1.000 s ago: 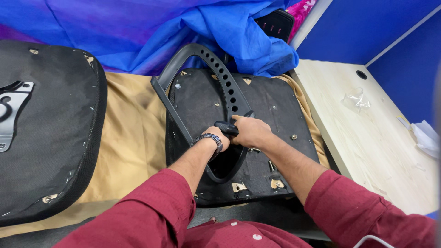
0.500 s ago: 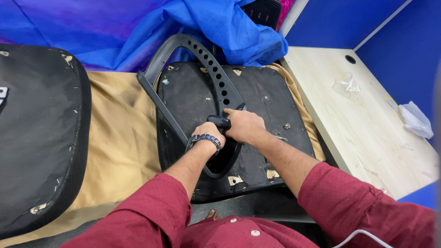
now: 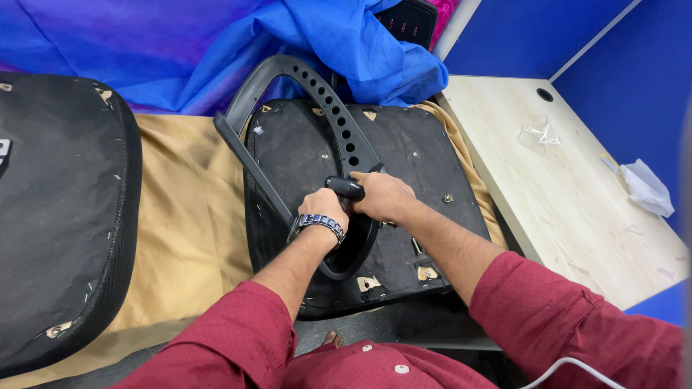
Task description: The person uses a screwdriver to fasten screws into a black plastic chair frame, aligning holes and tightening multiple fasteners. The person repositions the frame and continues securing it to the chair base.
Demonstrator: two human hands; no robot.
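Blue cloth (image 3: 375, 50) crowds the seat base (image 3: 425, 155); both hands (image 3: 386, 196) clench the black handle (image 3: 344, 187) between them.

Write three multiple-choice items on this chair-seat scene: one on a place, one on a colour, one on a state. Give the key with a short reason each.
1. Where does the clear plastic bag lie?
A. On the light wooden desk
B. On the tan cloth
C. On the blue cloth

2. What colour are the person's sleeves?
A. Grey
B. Dark red
C. Green

3. How is the black tool handle held?
A. It lies untouched on the seat
B. Only the left hand pinches it
C. Both hands meet at it

Key:
1 A: the clear plastic bag lies on the light wooden desk, right of the upturned seat.
2 B: the sleeves are dark red.
3 C: the left hand and right hand close around the black tool handle, over the black plastic armrest frame on the seat.
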